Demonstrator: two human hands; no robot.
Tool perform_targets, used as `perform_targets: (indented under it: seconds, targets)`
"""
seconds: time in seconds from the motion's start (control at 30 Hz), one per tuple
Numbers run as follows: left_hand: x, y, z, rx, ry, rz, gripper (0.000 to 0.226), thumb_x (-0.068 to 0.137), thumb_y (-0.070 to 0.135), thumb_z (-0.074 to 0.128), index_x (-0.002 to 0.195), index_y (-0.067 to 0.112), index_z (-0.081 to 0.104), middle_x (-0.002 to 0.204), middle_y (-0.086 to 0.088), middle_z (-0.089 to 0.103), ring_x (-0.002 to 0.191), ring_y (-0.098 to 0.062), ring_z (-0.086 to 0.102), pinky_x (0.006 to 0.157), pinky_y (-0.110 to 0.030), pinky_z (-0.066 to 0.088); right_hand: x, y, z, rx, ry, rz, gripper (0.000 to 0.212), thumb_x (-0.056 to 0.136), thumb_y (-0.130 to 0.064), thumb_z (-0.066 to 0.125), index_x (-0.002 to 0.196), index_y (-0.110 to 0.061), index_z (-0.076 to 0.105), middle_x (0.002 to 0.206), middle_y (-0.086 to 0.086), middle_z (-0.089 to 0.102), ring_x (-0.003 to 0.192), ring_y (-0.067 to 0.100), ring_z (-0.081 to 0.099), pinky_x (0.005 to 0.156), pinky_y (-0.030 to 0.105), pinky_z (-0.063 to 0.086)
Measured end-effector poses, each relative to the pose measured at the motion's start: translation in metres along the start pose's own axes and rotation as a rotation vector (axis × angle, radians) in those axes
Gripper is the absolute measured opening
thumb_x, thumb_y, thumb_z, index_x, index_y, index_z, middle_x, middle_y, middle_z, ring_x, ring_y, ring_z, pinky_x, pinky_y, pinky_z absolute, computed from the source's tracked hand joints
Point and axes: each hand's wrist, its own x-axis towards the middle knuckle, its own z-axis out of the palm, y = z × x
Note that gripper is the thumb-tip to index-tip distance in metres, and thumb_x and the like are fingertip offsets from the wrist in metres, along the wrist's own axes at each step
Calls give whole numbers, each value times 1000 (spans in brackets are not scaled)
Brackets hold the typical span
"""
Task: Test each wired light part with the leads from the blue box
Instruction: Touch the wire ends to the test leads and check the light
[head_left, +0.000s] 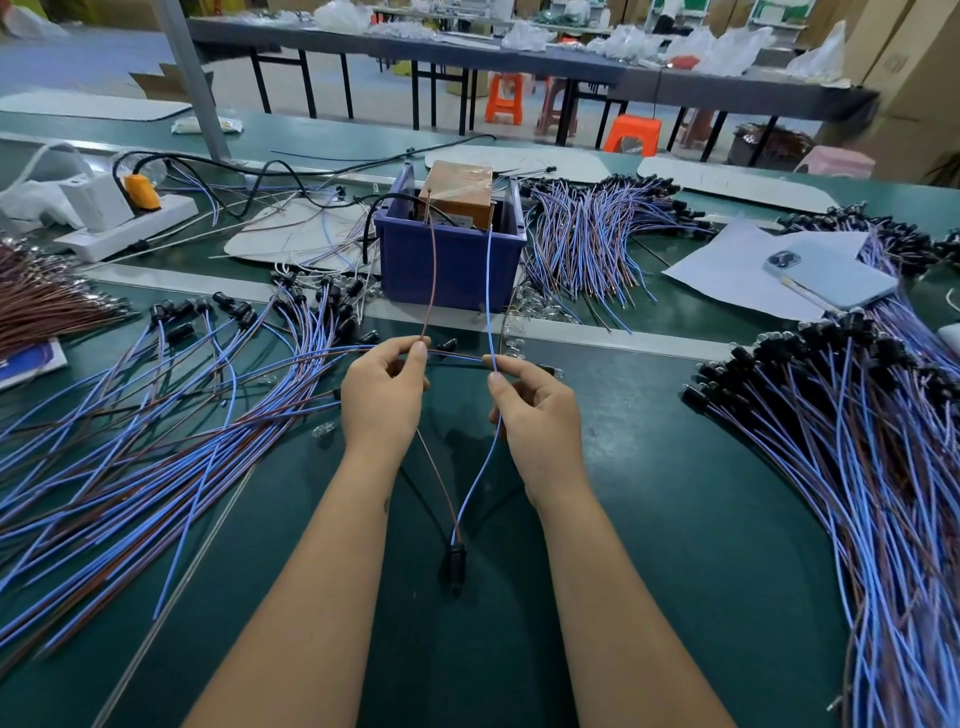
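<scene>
- My left hand (382, 400) pinches the brown lead (430, 280) — grip tight on the wire.
- My right hand (540, 415) pinches the blue lead (489, 291).
- Light part (457, 564) hangs near me, between my wrists.
- Blue box (449, 260) sits far-centre on the worktop (649, 519).
</scene>
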Motion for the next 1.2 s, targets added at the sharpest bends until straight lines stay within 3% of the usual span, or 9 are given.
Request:
perform_targets:
  seconds: [0.23, 0.47, 0.63, 0.87, 1.2]
  targets:
    - [3, 0, 1, -10, 19, -34, 12, 96, 28, 56, 95, 29, 68, 66, 11, 61, 52, 6, 53, 58, -23, 40, 1, 0, 0, -1, 1, 2, 28, 94, -10, 59, 90, -36, 69, 61, 4, 49, 52, 4, 46, 55, 16, 45]
    - [8, -1, 2, 29, 8, -59, 11, 95, 32, 57, 91, 36, 67, 66, 8, 63, 61, -9, 57, 64, -29, 47, 0, -1, 0, -7, -9, -2, 28, 94, -10, 58, 92, -36, 68, 59, 2, 49, 51, 3, 46, 53, 14, 43]
    - [8, -1, 2, 34, -5, -71, 11, 94, 35, 58, 94, 36, 68, 66, 7, 63, 64, -11, 58, 70, -34, 50, 0, -2, 0, -13, -9, -3, 29, 94, -11, 59, 91, -38, 68, 58, 0, 50, 52, 3, 48, 54, 14, 45]
    - [7, 0, 2, 38, -6, -59, 10, 94, 34, 58, 94, 36, 69, 62, 7, 61, 61, -12, 56, 68, -33, 47, -1, -2, 0, -15, -14, -15, 28, 93, -11, 60, 93, -37, 70, 53, -11, 51, 54, 6, 48, 56, 16, 44]
    - [4, 2, 1, 37, -8, -46, 13, 95, 33, 58, 97, 31, 71, 63, 9, 61, 58, -5, 55, 66, -30, 45, -2, -3, 0, -14, -34, -26, 32, 93, -11, 60, 89, -41, 69, 62, 2, 53, 59, 10, 49, 58, 21, 46]
